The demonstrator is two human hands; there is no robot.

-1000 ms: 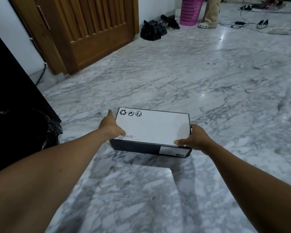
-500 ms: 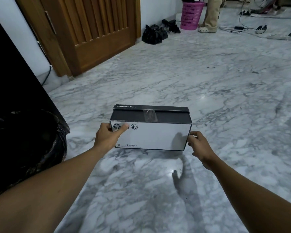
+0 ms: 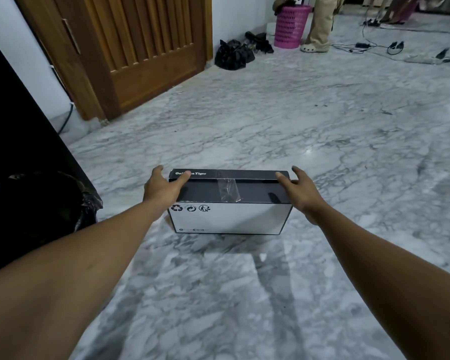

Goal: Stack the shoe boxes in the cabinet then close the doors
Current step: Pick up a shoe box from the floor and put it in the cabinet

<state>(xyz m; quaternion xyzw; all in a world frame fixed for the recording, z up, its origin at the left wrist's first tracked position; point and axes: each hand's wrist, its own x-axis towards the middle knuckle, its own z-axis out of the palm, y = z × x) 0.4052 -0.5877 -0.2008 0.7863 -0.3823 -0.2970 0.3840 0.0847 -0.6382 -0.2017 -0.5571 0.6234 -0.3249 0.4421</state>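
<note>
A shoe box (image 3: 229,216) stands on its long side on the marble floor (image 3: 322,152) in front of me. Its white underside with recycling symbols faces me, and a black side with a strip of clear tape faces up. My left hand (image 3: 163,188) rests on the box's top left corner, thumb laid along the top and fingers straight past the end. On the top right corner lies my right hand (image 3: 300,189), thumb on the top and fingers spread beyond the edge. The cabinet's doors and inside are not in view.
A tall black piece of furniture (image 3: 18,113) and a black bag-lined bin (image 3: 37,203) stand at my left. Behind are a wooden door (image 3: 146,48), black bags (image 3: 233,54), a pink basket (image 3: 291,26), a person's legs (image 3: 320,24) and cables (image 3: 390,46) on the floor.
The box lay flat with its white face up; it has been tipped up onto its long side. Both hands moved from the near corners to the top corners.
</note>
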